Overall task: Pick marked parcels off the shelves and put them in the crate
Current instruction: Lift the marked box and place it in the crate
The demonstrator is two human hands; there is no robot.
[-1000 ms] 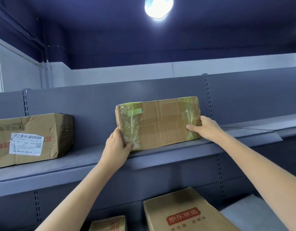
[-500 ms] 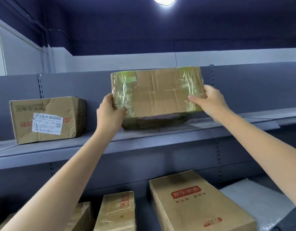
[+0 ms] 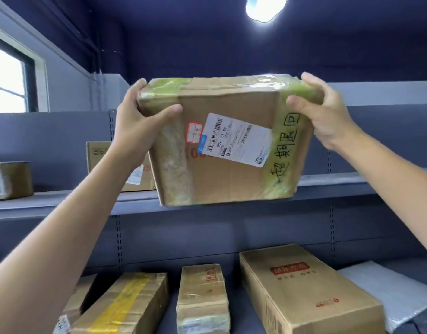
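A brown cardboard parcel (image 3: 226,179) wrapped in yellow-green tape hangs in the air in front of the upper shelf (image 3: 51,206), tilted so its underside faces me. That face carries a white shipping label, a small red-bordered sticker and black handwritten characters down its right side. My left hand (image 3: 137,124) grips the parcel's upper left corner, thumb on the near face. My right hand (image 3: 328,116) grips the upper right corner. No crate is in view.
Two more boxes (image 3: 10,179) stand on the upper shelf at the left, one partly behind my left arm. Several cardboard parcels (image 3: 301,288) and a white padded mailer (image 3: 385,290) lie on the lower shelf. A window is at far left.
Both hands have lifted the parcel off the upper shelf, drawn it toward me and tipped it, so its labelled, handwritten face now shows. The view has dropped lower.
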